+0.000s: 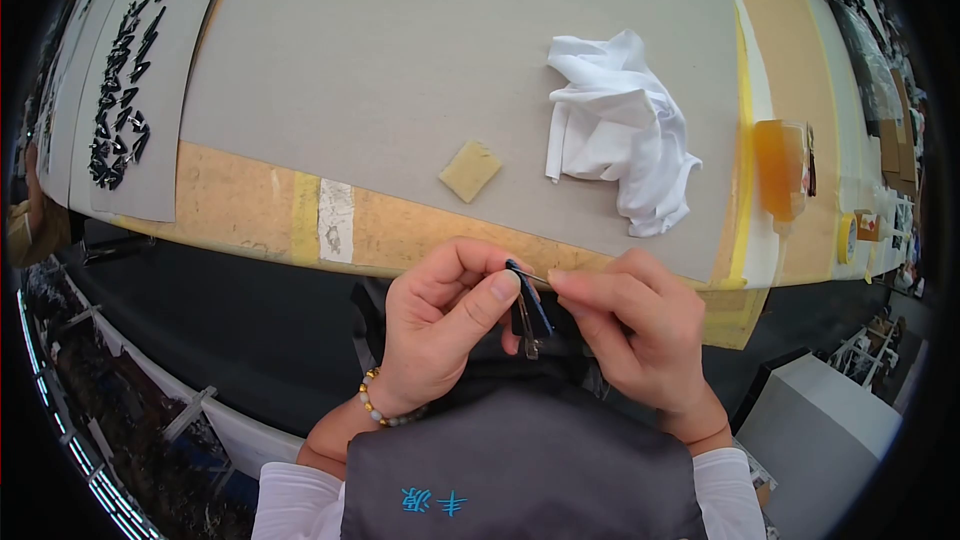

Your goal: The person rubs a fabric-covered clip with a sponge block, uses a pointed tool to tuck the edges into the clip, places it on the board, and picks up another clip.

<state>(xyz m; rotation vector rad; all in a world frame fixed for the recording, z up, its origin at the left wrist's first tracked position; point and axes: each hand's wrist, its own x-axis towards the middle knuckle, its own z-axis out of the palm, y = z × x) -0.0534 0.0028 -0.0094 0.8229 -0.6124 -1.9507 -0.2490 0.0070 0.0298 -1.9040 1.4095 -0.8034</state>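
Observation:
My left hand [440,315], with a beaded bracelet at its wrist, pinches a dark blue hair clip [543,312] between thumb and fingers. The clip has a metal part [530,342] hanging at its lower end. From the other side, my right hand [645,330] holds a thin, needle-like piece [537,279] between thumb and forefinger. Its end meets the top of the clip; whether it is a separate tool cannot be made out. Both hands are just in front of the table edge, above my dark apron [520,460].
On the grey table sheet [380,60] lie a crumpled white cloth [625,125] and a tan square pad [470,171]. Many dark clips [120,100] are spread on a board at left. At right stand an amber container [782,170] and a yellow tape roll [847,238].

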